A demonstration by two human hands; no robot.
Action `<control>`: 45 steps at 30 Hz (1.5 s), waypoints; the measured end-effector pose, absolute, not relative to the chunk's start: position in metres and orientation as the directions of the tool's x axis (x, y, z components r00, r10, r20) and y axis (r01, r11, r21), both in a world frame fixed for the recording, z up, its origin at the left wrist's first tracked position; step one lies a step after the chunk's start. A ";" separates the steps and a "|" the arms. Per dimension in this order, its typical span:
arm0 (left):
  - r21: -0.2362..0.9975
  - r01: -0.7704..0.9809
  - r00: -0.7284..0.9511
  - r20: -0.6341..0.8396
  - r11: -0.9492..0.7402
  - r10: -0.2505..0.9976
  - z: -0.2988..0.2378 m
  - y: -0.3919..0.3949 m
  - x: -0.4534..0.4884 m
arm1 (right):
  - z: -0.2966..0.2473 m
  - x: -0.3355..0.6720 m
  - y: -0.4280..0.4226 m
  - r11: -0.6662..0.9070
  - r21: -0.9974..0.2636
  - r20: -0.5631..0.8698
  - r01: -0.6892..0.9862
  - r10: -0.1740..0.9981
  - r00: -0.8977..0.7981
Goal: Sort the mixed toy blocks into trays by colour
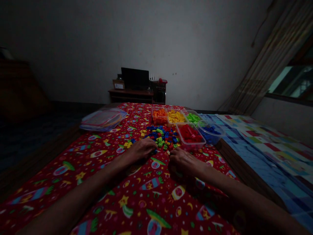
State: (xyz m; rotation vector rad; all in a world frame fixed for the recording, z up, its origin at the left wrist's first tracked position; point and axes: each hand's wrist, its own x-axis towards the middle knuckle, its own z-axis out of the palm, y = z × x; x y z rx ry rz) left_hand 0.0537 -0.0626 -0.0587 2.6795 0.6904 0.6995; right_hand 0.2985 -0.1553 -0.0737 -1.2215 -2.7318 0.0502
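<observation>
A pile of small mixed-colour bricks lies on the red patterned tablecloth. My left hand rests palm down at the pile's near left edge, fingers curled toward the bricks. My right hand lies on the cloth just in front of the pile, fingers bent inward. The dim light hides whether either hand holds a brick. Behind and right of the pile stand clear tubs of sorted bricks: orange, yellow, green, red and blue.
A stack of clear lids lies at the table's far left. A few yellow bricks sit apart left of the pile. A chequered mat covers the surface to the right. A low shelf with a dark screen stands against the back wall.
</observation>
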 end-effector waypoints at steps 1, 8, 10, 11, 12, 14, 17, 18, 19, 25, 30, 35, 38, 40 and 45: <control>0.419 0.382 0.746 0.386 -0.824 0.542 -0.059 -0.062 0.053 | -0.072 0.297 -0.153 0.679 -0.112 0.135 0.726 0.734 -0.666; 0.538 0.469 0.584 0.406 -0.701 0.702 -0.055 -0.064 0.054 | -0.038 0.276 -0.125 0.606 -0.333 0.224 0.722 0.795 -0.564; 0.547 0.483 0.571 0.396 -0.684 0.719 -0.054 -0.066 0.055 | -0.027 0.267 -0.113 0.559 -0.410 0.216 0.721 0.827 -0.518; 0.550 0.493 0.562 0.391 -0.675 0.729 -0.053 -0.066 0.055 | -0.022 0.262 -0.106 0.539 -0.440 0.214 0.718 0.839 -0.500; 0.552 0.504 0.548 0.390 -0.664 0.740 -0.053 -0.067 0.056 | -0.018 0.258 -0.101 0.525 -0.462 0.214 0.715 0.848 -0.484; 0.563 0.527 0.508 0.392 -0.636 0.767 -0.054 -0.066 0.056 | -0.013 0.252 -0.091 0.506 -0.484 0.213 0.714 0.860 -0.465; 0.603 0.540 0.462 0.371 -0.588 0.805 -0.057 -0.063 0.054 | -0.011 0.248 -0.081 0.489 -0.469 0.201 0.736 0.870 -0.450; 0.619 0.536 0.459 0.356 -0.573 0.814 -0.057 -0.062 0.053 | -0.011 0.248 -0.080 0.488 -0.454 0.202 0.746 0.871 -0.447; 0.634 0.532 0.459 0.341 -0.561 0.820 -0.057 -0.061 0.053 | -0.012 0.248 -0.079 0.491 -0.434 0.206 0.755 0.870 -0.448; 0.664 0.519 0.470 0.304 -0.538 0.829 -0.052 -0.063 0.052 | -0.011 0.257 -0.086 0.527 -0.249 0.126 0.812 0.849 -0.513; 0.651 0.542 0.458 0.302 -0.532 0.836 -0.053 -0.064 0.053 | -0.017 0.249 -0.093 0.532 -0.124 0.150 0.837 0.844 -0.515; 0.599 0.558 0.480 0.333 -0.575 0.812 -0.060 -0.060 0.053 | -0.020 0.235 -0.096 0.501 -0.053 -0.012 0.864 0.864 -0.503; 0.571 0.561 0.506 0.336 -0.599 0.794 -0.063 -0.058 0.052 | -0.014 0.233 -0.097 0.470 -0.029 -0.053 0.882 0.881 -0.471; 0.567 0.556 0.513 0.341 -0.608 0.788 -0.065 -0.057 0.052 | -0.010 0.234 -0.099 0.467 -0.030 -0.090 0.884 0.879 -0.468; 0.554 0.562 0.514 0.348 -0.614 0.784 -0.065 -0.057 0.051 | -0.011 0.234 -0.103 0.441 -0.012 -0.067 0.898 0.895 -0.440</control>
